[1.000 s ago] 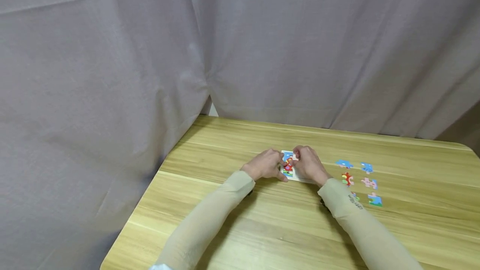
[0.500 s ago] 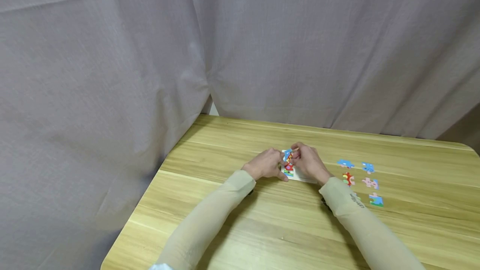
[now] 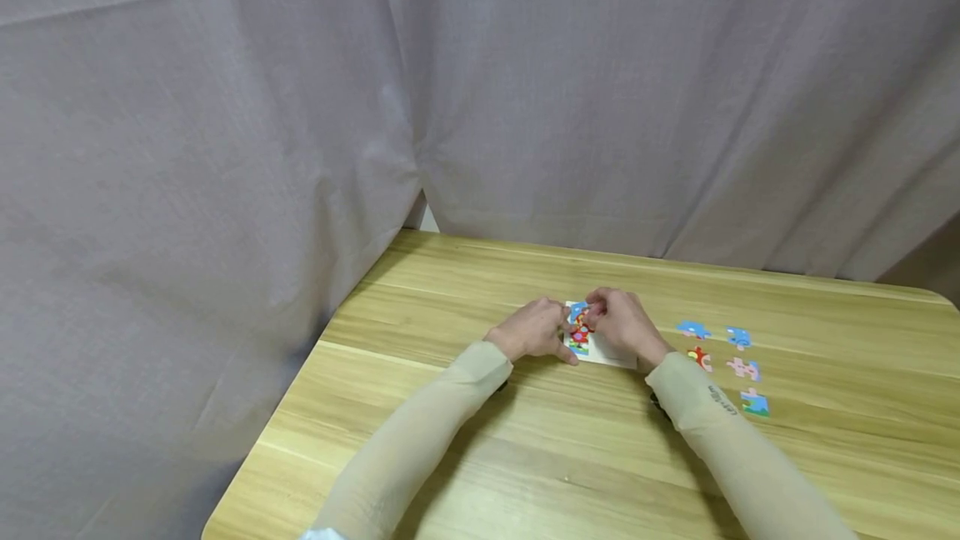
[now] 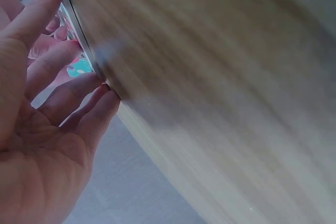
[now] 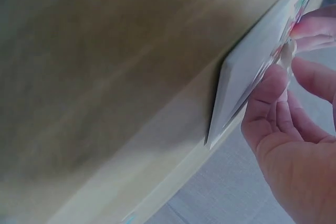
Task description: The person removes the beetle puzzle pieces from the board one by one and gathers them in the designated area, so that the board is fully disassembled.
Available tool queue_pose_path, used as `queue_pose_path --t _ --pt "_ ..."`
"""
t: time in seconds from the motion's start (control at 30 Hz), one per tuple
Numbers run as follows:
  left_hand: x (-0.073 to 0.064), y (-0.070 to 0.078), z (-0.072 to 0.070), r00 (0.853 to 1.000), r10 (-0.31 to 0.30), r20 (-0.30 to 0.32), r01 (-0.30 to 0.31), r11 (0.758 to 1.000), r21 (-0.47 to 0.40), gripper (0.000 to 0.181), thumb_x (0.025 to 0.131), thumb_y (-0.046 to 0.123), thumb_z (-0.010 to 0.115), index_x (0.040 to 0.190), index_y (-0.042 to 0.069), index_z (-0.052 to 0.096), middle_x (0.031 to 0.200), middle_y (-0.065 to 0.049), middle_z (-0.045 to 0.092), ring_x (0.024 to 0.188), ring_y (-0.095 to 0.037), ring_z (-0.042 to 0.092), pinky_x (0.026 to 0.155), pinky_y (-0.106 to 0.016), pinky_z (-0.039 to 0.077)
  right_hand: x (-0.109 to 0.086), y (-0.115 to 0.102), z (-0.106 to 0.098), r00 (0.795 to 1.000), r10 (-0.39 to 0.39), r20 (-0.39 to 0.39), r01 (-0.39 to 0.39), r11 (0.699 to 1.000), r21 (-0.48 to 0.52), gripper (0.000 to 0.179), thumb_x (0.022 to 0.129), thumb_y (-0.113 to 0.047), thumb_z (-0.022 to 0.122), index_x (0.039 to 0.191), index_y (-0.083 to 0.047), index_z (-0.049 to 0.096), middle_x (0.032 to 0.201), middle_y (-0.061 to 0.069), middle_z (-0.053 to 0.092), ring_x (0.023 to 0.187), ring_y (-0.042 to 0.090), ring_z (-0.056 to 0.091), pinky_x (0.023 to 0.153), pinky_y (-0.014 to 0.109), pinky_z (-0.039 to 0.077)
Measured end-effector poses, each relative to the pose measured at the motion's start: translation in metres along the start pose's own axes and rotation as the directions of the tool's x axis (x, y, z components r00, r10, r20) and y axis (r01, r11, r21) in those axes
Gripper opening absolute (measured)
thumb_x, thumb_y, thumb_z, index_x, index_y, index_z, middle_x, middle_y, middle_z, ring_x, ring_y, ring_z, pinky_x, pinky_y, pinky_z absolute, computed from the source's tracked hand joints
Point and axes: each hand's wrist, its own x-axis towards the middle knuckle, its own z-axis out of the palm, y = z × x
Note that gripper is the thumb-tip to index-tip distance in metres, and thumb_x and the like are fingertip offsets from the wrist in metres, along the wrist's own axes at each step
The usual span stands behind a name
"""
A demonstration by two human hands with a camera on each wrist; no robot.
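Note:
A white puzzle board [image 3: 613, 356] lies on the table, with joined jigsaw pieces [image 3: 580, 340] in blue, red and green along its left side. My left hand [image 3: 534, 329] rests at the board's left edge, thumb near its front corner and fingers spread along the side, as the left wrist view shows. Over the board is my right hand [image 3: 625, 325], palm facing left. Its thumb and forefinger pinch a small jigsaw piece [image 5: 287, 53] close above the board, seen nearly edge-on in the right wrist view. The printed face of that piece is mostly hidden.
Right of the board lie several loose jigsaw pieces, among them a blue piece [image 3: 693, 329], a red one [image 3: 700, 359], a pink one [image 3: 745, 368] and a blue-green one [image 3: 754, 402]. Grey curtains [image 3: 555, 107] hang behind the wooden table [image 3: 525, 457].
My right hand rose slightly, then came back down at the board. The blue piece at the board's top left shifted and lies flatter now. My left hand has stayed at the edge.

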Motion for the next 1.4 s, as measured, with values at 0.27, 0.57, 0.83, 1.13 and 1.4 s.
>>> queue_pose_path --t 0.27,0.57,0.83,1.13,1.4 --pt "0.003 -0.001 0.001 1.000 -0.028 0.007 0.028 1.000 -0.012 0.058 0.083 0.048 0.092 0.130 0.016 0.080 0.147 -0.007 0.072 0.124 -0.018 0.073 0.107 -0.022 0.058 0.005 0.000 -0.001 0.999 -0.028 0.034 0.028 1.000 0.001 0.037 0.089 0.009 0.067 0.125 0.016 0.068 0.096 0.017 0.074 0.086 0.022 0.067 0.076 0.028 0.053" --pt "0.004 0.002 0.002 1.000 -0.017 -0.010 0.017 1.000 -0.010 0.053 0.081 0.048 0.094 0.122 0.016 0.083 0.134 0.000 0.079 0.114 -0.013 0.074 0.101 -0.020 0.058 0.003 0.001 -0.002 1.000 -0.019 0.009 0.019 1.000 -0.014 0.033 0.087 0.011 0.065 0.119 0.015 0.071 0.091 0.017 0.074 0.082 0.020 0.065 0.072 0.025 0.050" --pt "0.002 0.002 0.000 0.998 -0.067 0.007 0.068 0.998 -0.010 0.073 0.081 0.049 0.095 0.140 0.012 0.073 0.148 -0.003 0.073 0.136 -0.020 0.069 0.118 -0.027 0.054 -0.012 0.008 -0.017 1.000 -0.009 -0.028 0.008 1.000 -0.014 0.029 0.097 0.001 0.073 0.124 0.013 0.071 0.103 0.021 0.078 0.093 0.027 0.072 0.077 0.028 0.057" --pt "-0.002 0.001 0.001 0.995 -0.096 0.009 0.096 0.995 0.001 0.077 0.083 0.049 0.095 0.145 0.011 0.070 0.147 -0.005 0.073 0.136 -0.022 0.069 0.119 -0.030 0.054 -0.034 0.032 -0.044 0.997 0.072 -0.016 -0.072 0.997 -0.002 0.035 0.103 -0.009 0.073 0.132 0.011 0.068 0.107 0.019 0.075 0.091 0.024 0.068 0.066 0.024 0.052" --pt "-0.001 0.004 0.000 0.994 -0.111 0.014 0.111 0.994 0.002 0.077 0.082 0.050 0.095 0.145 0.012 0.070 0.146 -0.004 0.074 0.137 -0.023 0.068 0.120 -0.032 0.054 -0.046 0.057 -0.056 0.997 0.068 -0.048 -0.072 0.993 -0.089 0.031 0.101 -0.009 0.075 0.126 0.010 0.072 0.102 0.016 0.076 0.091 0.021 0.068 0.080 0.032 0.053"
